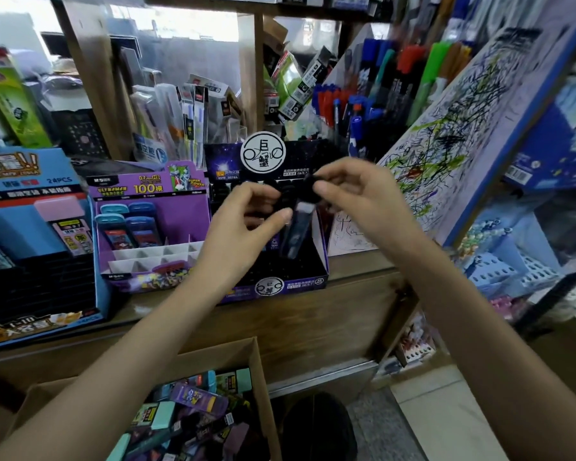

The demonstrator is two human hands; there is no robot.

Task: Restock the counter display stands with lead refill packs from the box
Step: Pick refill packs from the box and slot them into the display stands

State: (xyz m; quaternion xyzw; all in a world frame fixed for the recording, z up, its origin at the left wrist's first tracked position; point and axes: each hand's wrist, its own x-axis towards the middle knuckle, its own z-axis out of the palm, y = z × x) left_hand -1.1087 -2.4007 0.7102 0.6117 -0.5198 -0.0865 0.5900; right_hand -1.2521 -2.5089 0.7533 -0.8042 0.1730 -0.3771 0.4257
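At a stationery shop's wooden counter [353, 294], seen through the head camera I am monitoring remotely, a person's two bare hands meet over the dark display stand [290, 284] in the middle of the row. The right hand [363, 201] pinches the black top end of a dark lead refill pack [296, 229] between thumb and forefinger. The pack hangs nearly upright, tilted a little, above the stand's open well.

The left hand [243, 227] is beside it, fingers curled and the thumb tip against the pack's upper side. I cannot tell from here whether it grips the pack or only touches it.

Just left of the dark stand sits a purple display stand [186, 214], with a few blue and teal packs in its back rows and white cardboard dividers showing in front. Further left, a larger blue display stand [30, 224] carries a pink-topped pack among others.

Below the counter's edge, under the left forearm, an open cardboard box [233, 356] holds a loose heap of refill packs [196, 397] in purple, mint green and dark colours. Behind the stands, pens [356, 104] with blue and red caps crowd the shelf. To the right, a scribble-covered test board [462, 128] leans at an angle. The frame is slightly blurred around the fingertips.
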